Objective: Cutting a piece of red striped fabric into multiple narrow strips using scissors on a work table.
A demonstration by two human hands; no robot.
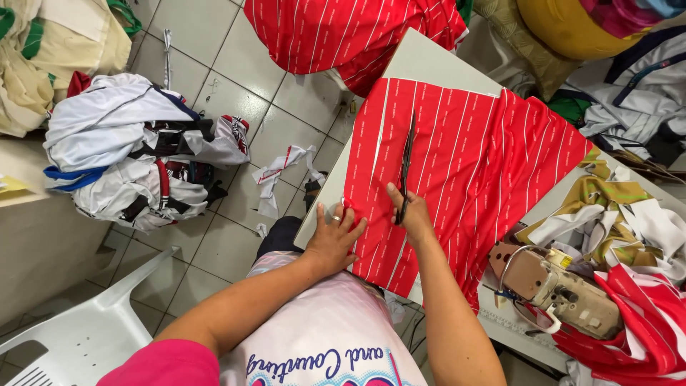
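Lying under left hand [332, 239], red striped fabric [464, 164]; scissors [406, 168] in right hand [413, 214].

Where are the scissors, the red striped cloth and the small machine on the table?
scissors [407, 161], head view, on the dark blades.
red striped cloth [486, 157], head view, on its flat middle on the table.
small machine [564, 293], head view, on its worn beige body.

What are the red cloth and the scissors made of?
The red cloth looks like thin, smooth knit fabric with white stripes; it drapes and creases softly on the table. The scissors in the right hand look like dark metal, thin and stiff. The left hand presses the cloth flat.
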